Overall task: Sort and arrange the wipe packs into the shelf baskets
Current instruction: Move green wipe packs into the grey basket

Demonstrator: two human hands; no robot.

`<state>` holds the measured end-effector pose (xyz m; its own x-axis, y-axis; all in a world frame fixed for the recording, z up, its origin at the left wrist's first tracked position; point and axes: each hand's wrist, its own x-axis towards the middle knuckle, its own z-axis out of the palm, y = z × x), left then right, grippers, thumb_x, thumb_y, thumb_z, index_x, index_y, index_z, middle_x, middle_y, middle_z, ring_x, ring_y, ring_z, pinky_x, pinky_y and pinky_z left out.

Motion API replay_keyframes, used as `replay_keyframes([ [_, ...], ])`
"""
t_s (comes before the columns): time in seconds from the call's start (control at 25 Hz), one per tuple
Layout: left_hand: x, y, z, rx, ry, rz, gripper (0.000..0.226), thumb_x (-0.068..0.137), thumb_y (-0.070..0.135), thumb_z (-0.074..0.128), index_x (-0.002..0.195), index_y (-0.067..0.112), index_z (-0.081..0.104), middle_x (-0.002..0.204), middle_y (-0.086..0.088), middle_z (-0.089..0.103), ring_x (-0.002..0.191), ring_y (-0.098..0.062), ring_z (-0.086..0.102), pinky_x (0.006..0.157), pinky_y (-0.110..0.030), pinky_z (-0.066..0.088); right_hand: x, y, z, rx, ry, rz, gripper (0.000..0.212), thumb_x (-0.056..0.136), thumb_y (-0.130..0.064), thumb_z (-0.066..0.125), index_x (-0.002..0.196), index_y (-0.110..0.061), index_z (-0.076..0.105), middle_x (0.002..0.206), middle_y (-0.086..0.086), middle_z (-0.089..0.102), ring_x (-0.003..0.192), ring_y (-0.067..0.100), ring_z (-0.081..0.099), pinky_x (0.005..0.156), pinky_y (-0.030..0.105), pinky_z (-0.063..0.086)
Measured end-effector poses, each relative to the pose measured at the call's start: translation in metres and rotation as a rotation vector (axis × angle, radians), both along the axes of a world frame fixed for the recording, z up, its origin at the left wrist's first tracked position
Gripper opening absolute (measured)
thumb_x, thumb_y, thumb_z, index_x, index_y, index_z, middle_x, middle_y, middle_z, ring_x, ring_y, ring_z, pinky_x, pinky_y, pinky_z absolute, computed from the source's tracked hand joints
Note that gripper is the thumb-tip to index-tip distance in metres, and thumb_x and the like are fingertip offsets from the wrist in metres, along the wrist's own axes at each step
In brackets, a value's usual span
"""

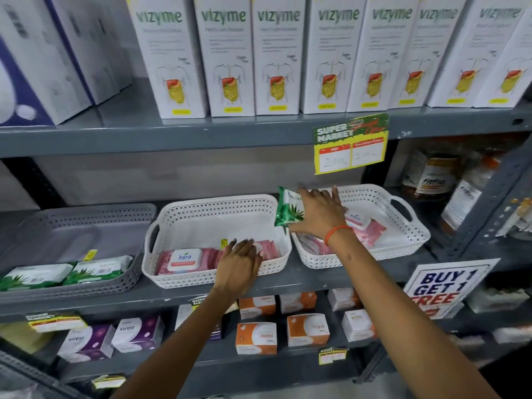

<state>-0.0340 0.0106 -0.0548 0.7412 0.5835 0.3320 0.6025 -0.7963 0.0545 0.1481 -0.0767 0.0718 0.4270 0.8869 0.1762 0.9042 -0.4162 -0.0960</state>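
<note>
**Green pack caught mid-sort as pink wipes fill the middle basket**

Nearest you, your left hand (240, 262) reaches over the front wall of the middle white basket (178, 279), fingers spread and resting flat on the row of pink wipe packs (184, 259) standing along that front wall. It is pressing on them rather than clamped on any one pack. The rest of this basket's floor is bare.

Just beyond, your right hand (318, 214), marked by an orange thread at the wrist, is closed around a green wipe pack (288, 210), held upright above the gap where the middle basket meets the right white basket (403, 234). That right basket holds more pink packs, lying loose and jumbled beneath your wrist.

Off to your left, the grey basket (86, 223) carries two green packs (66, 273) laid flat at its front edge, which reads as the home for the green one in your grip.

The sort looks partway done: green has started collecting in grey and pink is lined up in the middle, but the right basket's pink packs remain untidy and the held pack is not yet placed. How many packs lie under your arm cannot be told.

Farther back, white boxes (224, 56) line the upper shelf (172, 133).
</note>
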Motion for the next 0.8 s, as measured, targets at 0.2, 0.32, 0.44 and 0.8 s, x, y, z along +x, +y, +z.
replay_keyframes([
  [0.2, -0.077, 0.033, -0.006, 0.009, 0.026, 0.185, 0.062, 0.096, 0.039, 0.014, 0.130, 0.003, 0.052, 0.137, -0.016, 0.050, 0.128, -0.029, 0.046, 0.110, -0.045, 0.014, -0.072, 0.049, 0.000, 0.068, 0.040, 0.136, 0.085, 0.064, -0.056, 0.072, 0.133, -0.017, 0.041, 0.126, 0.013, 0.062, 0.121, 0.031, 0.053, 0.118, 0.058, 0.017],
  [0.32, -0.124, 0.048, -0.004, 0.011, -0.024, 0.326, 0.070, 0.096, 0.046, 0.004, 0.136, 0.006, 0.046, 0.143, -0.015, 0.043, 0.133, -0.030, 0.039, 0.111, -0.046, 0.008, -0.110, 0.075, -0.010, 0.051, 0.067, 0.215, 0.087, 0.064, -0.059, 0.071, 0.133, -0.017, 0.041, 0.124, 0.013, 0.063, 0.120, 0.032, 0.055, 0.117, 0.060, 0.017],
  [0.44, -0.174, 0.065, -0.009, -0.011, -0.079, 0.503, 0.069, 0.094, 0.051, 0.010, 0.138, 0.008, 0.042, 0.148, -0.017, 0.036, 0.137, -0.032, 0.032, 0.111, -0.047, 0.002, -0.152, 0.103, -0.018, 0.045, 0.078, 0.293, 0.088, 0.065, -0.061, 0.070, 0.135, -0.016, 0.041, 0.130, 0.014, 0.057, 0.122, 0.032, 0.053, 0.118, 0.057, 0.018],
  [0.8, -0.262, 0.092, -0.026, -0.032, -0.168, 0.568, 0.056, 0.092, 0.039, 0.030, 0.131, 0.002, 0.047, 0.123, -0.021, 0.057, 0.113, -0.038, 0.052, 0.105, -0.046, 0.027, -0.275, 0.211, -0.029, 0.050, 0.194, 0.543, 0.081, 0.076, -0.053, 0.065, 0.143, -0.022, 0.033, 0.144, 0.011, 0.042, 0.133, 0.034, 0.039, 0.115, 0.052, 0.026],
])
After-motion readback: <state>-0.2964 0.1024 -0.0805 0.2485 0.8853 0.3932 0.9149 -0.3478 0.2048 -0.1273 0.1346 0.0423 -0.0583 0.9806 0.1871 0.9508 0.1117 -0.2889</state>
